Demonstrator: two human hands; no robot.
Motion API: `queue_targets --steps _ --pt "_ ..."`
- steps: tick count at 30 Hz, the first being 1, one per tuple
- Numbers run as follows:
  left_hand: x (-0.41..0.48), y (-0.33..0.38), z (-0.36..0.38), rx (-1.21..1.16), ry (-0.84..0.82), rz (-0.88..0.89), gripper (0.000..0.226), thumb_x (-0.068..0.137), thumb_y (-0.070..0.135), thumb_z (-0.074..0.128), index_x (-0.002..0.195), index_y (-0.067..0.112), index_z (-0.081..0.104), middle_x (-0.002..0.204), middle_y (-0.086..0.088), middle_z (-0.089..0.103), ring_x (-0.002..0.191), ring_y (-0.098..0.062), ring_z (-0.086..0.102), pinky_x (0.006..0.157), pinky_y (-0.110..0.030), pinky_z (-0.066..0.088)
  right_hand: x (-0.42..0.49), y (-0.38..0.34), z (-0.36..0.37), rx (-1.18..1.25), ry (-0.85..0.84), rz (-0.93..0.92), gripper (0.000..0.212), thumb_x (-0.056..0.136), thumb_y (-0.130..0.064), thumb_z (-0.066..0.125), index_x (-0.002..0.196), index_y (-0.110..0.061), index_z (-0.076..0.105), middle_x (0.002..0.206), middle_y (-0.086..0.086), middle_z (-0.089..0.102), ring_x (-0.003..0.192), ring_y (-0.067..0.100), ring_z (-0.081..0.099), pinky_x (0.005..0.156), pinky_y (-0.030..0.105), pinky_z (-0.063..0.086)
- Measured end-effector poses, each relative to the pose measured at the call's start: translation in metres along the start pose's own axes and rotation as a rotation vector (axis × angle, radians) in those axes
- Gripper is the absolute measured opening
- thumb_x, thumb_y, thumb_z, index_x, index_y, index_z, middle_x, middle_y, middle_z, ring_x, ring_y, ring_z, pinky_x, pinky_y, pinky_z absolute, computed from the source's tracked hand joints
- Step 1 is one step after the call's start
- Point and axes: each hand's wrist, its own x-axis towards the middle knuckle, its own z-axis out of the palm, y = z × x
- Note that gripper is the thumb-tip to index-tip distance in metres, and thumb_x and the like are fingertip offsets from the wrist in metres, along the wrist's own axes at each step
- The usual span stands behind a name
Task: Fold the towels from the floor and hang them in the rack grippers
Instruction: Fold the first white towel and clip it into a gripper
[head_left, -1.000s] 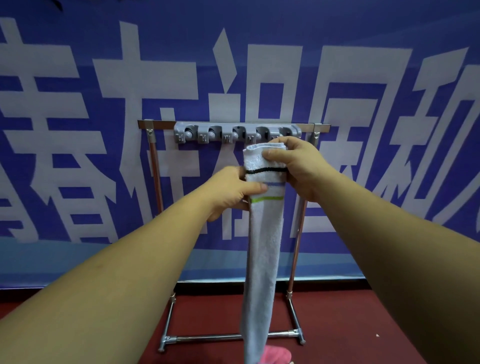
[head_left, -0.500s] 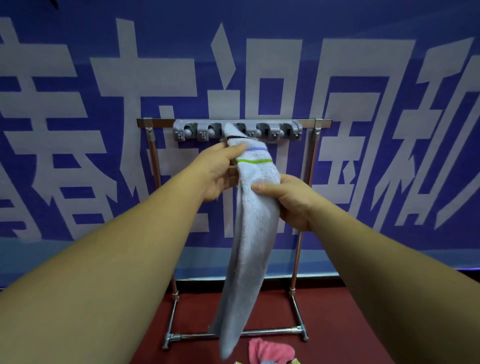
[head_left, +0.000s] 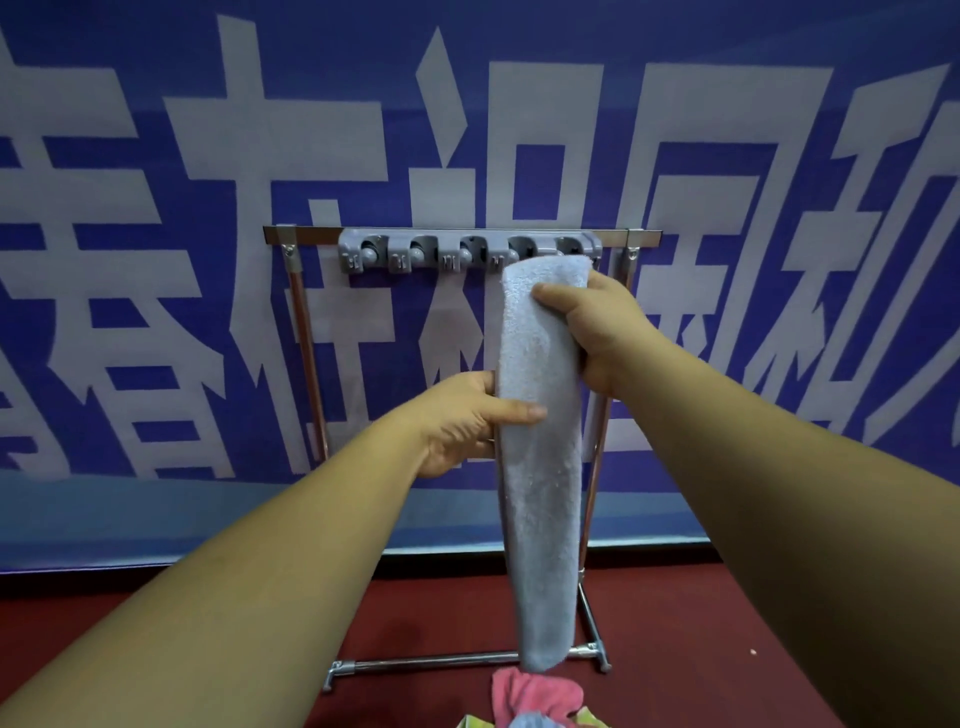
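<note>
Grey towel (head_left: 540, 493) (one) gripped by left hand (head_left: 457, 422), right hand (head_left: 605, 332), five rack grippers (head_left: 418, 253)

Rack (head_left: 303, 332) stands on floor (head_left: 665, 649), before banner (head_left: 156, 260). Gripper bar (head_left: 467, 252) sits on the rack's top rail. Towel (head_left: 540, 493) hangs before the rack, right of centre, top end at the rightmost gripper. Right hand (head_left: 597, 327) at towel's right, near top; left hand (head_left: 462, 421) at its left, lower. Pile (head_left: 535, 696) lies on floor before rack base, under towel's lower end
</note>
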Motion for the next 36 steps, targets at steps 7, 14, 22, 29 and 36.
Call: queue_targets --steps 7,14,22,29,36 --pt "0.007 -0.009 0.014 -0.116 0.010 0.015 0.030 0.102 0.014 0.070 0.131 0.006 0.069 0.122 -0.014 0.078 0.114 -0.032 0.076 0.095 -0.042 0.060 0.005 -0.016 -0.003 -0.013 0.117 -0.007 0.012 0.098 -0.011 0.063 0.105 -0.019 0.069 0.109 0.015 0.077 0.102 0.035 0.076 0.091 0.055 0.062" --pt "0.003 -0.013 0.018 -0.011 -0.002 0.006 0.045 0.087 0.003 0.084 0.129 0.005 0.070 0.117 -0.008 0.081 0.109 -0.025 0.078 0.092 -0.034 0.062 0.015 -0.026 -0.004 0.026 0.157 0.050 0.014 0.097 -0.013 0.065 0.106 -0.024 0.064 0.115 0.011 0.073 0.107 0.031 0.072 0.096 0.052 0.060" --pt "0.006 0.025 -0.006 -0.325 0.128 0.079 0.039 0.093 0.009 0.078 0.132 0.009 0.069 0.120 -0.018 0.078 0.111 -0.034 0.076 0.096 -0.049 0.061 0.007 0.010 -0.016 -0.254 -0.124 0.304 0.066 0.092 -0.071 0.062 0.110 -0.008 0.075 0.097 0.013 0.078 0.087 0.028 0.077 0.083 0.046 0.063" --pt "0.012 0.046 -0.026 -0.431 0.224 0.077 0.039 0.102 -0.002 0.061 0.141 0.001 0.060 0.126 -0.025 0.074 0.115 -0.038 0.074 0.087 -0.046 0.066 -0.017 0.061 -0.019 -0.134 -0.431 0.379 0.057 0.096 -0.052 0.068 0.131 -0.007 0.071 0.126 0.014 0.076 0.117 0.027 0.073 0.100 0.042 0.056" --pt "0.008 0.055 -0.036 -0.418 0.289 0.115 0.037 0.106 -0.004 0.053 0.143 0.003 0.057 0.127 -0.025 0.073 0.114 -0.038 0.075 0.088 -0.045 0.066 -0.024 0.074 -0.005 -0.146 -0.470 0.314 0.038 0.083 -0.004 0.084 0.119 0.000 0.073 0.113 0.018 0.079 0.106 0.037 0.076 0.099 0.053 0.058"
